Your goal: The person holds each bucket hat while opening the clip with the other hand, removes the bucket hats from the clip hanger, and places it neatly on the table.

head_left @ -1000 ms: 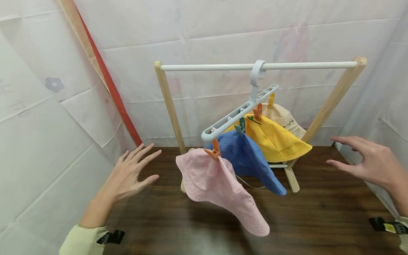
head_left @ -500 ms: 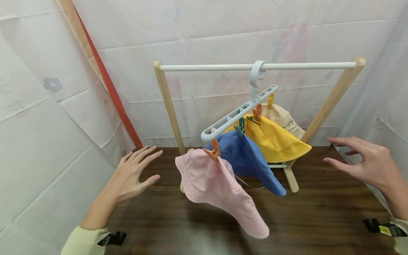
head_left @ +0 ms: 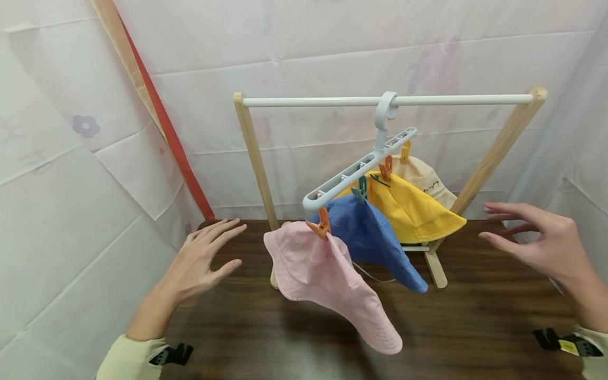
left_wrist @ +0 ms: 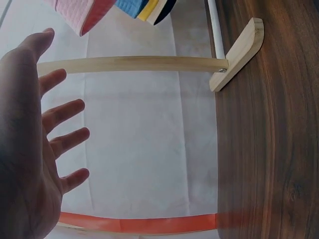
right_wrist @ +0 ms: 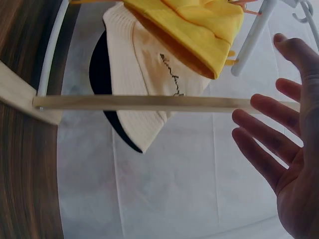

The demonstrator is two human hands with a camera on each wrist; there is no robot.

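Note:
In the head view, a pale grey clip hanger (head_left: 339,183) hooks over the white bar of a wooden rack. From it hang a pink bucket hat (head_left: 328,274), a blue one (head_left: 380,240), a yellow one (head_left: 408,211) and, farthest back, a cream hat (head_left: 424,174) with dark lettering. Clothespins, including an orange one (head_left: 321,226) on the pink hat, grip them. My left hand (head_left: 197,264) hovers left of the pink hat, fingers spread and holding nothing. Off to the right of the yellow hat, my right hand (head_left: 546,240) is held up with bent, parted fingers, touching nothing.
The rack's white bar (head_left: 309,102) spans two wooden legs, with a wooden foot (head_left: 435,270) on the dark wood table (head_left: 247,327). Pale printed cloth (head_left: 199,126) encloses the back and sides. A red strip (head_left: 178,158) slants down at the left.
My right hand has drifted slightly left, and my left hand a little to the right. The hats and hanger hang as before.

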